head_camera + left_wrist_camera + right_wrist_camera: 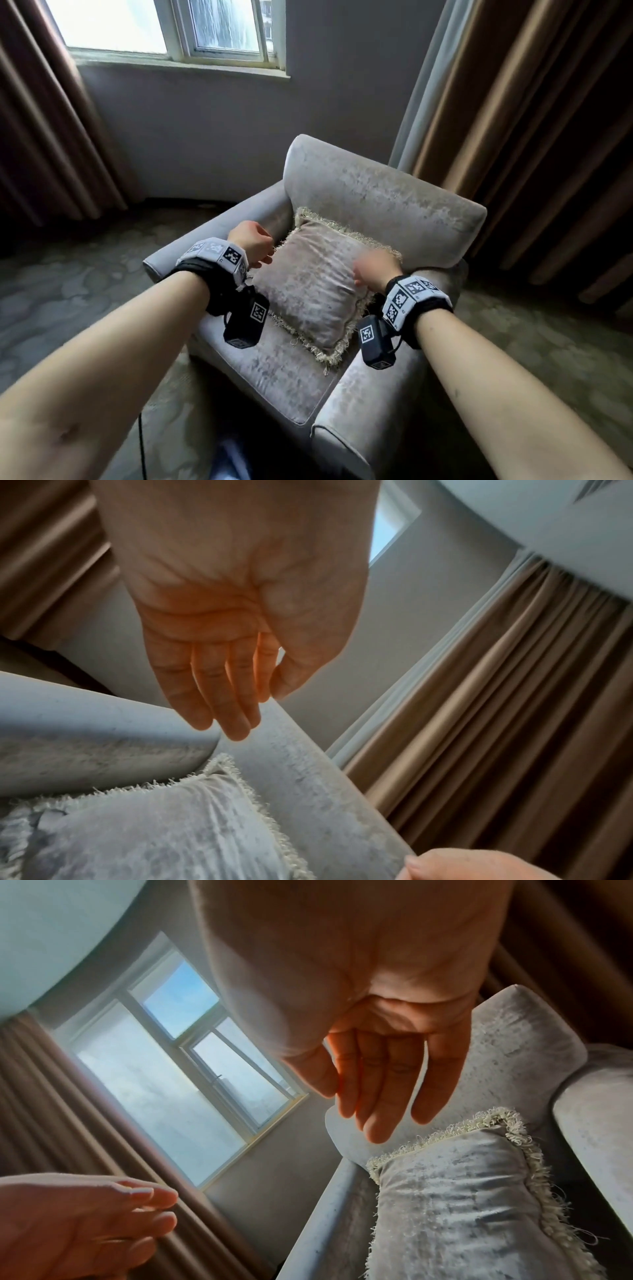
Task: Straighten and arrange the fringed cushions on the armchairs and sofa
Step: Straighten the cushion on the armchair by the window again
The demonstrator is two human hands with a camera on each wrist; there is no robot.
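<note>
Crushed-velvet fringed cushion (317,279), leaning on armchair (394,202); left hand (240,610) and right hand (383,1047) hover above, fingers loosely extended, holding nothing.

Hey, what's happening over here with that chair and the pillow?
A person is tidying a fringed cushion on a grey armchair by the window. The cushion leans against the chair's backrest, turned a little askew. Both hands hover just above it, the left hand near its left edge and the right hand over its right side. Neither grips anything; the wrist views show relaxed, open fingers clear of the fabric.
</note>
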